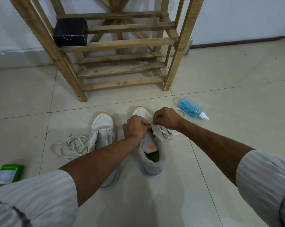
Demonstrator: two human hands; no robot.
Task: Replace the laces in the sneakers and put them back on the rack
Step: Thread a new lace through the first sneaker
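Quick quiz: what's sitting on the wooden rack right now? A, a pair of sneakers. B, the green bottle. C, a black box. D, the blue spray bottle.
C: a black box sits on a slat of the wooden rack, while the left sneaker, right sneaker, blue spray bottle and green bottle are all down on the tiled floor.
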